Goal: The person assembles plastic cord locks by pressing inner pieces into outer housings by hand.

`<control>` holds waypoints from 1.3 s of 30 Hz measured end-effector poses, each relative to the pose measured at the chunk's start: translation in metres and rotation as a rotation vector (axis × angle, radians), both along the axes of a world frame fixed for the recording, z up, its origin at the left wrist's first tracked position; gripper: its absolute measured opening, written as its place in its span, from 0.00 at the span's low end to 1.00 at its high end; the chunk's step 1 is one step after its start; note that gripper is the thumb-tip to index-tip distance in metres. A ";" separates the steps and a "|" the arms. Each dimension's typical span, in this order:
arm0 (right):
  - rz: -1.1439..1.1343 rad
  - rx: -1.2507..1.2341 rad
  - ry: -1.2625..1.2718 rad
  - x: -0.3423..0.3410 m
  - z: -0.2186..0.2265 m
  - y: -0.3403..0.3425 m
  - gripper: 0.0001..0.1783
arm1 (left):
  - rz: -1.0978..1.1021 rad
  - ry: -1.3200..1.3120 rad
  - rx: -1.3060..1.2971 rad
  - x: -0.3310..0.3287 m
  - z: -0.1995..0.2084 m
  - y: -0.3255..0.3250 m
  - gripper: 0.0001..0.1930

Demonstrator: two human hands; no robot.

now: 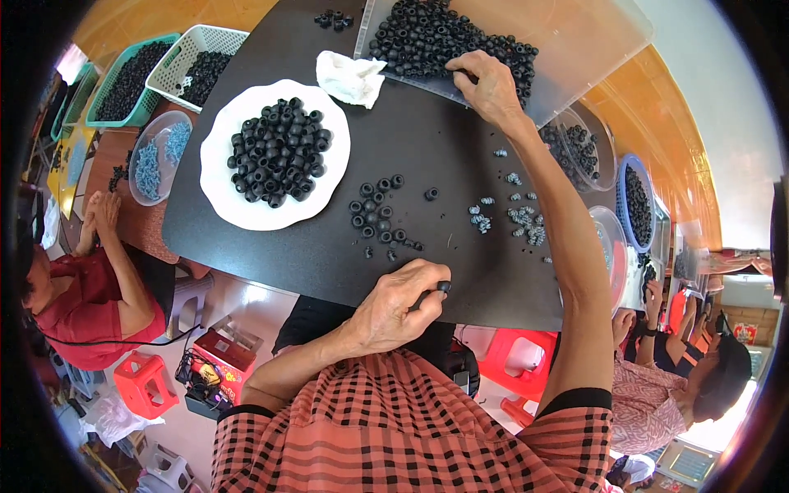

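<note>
Near the table's front edge, my left hand (399, 306) pinches a small black hollow round piece (444, 287) between thumb and forefinger. My right hand (491, 89) reaches to the far side, over a clear plastic bin (588, 45) of similar pieces (427, 37). Its fingers are curled down at the pieces; what they hold, if anything, is hidden. Several more black pieces (371, 215) lie loose beyond my left hand. To their left, a white scalloped plate (218, 185) carries a heap of them. Small grey-blue coiled bits (526, 220) are scattered near my right forearm.
A crumpled white cloth (349, 78) sits between plate and bin. Beyond my right arm stand a clear round tub (606, 135) and a blue basket (622, 197). At left are green (156, 97) and white baskets (215, 34). People sit on both sides; a red stool (144, 382) stands at left.
</note>
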State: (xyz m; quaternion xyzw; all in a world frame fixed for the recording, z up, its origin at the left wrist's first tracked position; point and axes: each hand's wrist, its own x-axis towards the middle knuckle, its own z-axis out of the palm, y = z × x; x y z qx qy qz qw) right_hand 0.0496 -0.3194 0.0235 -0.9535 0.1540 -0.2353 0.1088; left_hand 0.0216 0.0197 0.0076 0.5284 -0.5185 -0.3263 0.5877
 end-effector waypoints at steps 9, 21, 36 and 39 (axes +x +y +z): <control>-0.117 0.055 -0.249 -0.017 0.010 0.012 0.09 | 0.029 -0.006 -0.028 0.000 -0.001 -0.001 0.10; 0.153 -0.042 -0.251 0.043 -0.011 0.056 0.10 | 0.042 -0.002 -0.056 -0.002 0.000 -0.001 0.09; -0.258 -0.226 -0.222 -0.025 -0.005 -0.001 0.06 | 0.021 -0.007 -0.025 -0.002 0.000 0.002 0.10; -0.237 -0.158 -0.267 -0.036 -0.002 0.015 0.06 | 0.018 -0.026 -0.023 -0.001 -0.002 0.002 0.10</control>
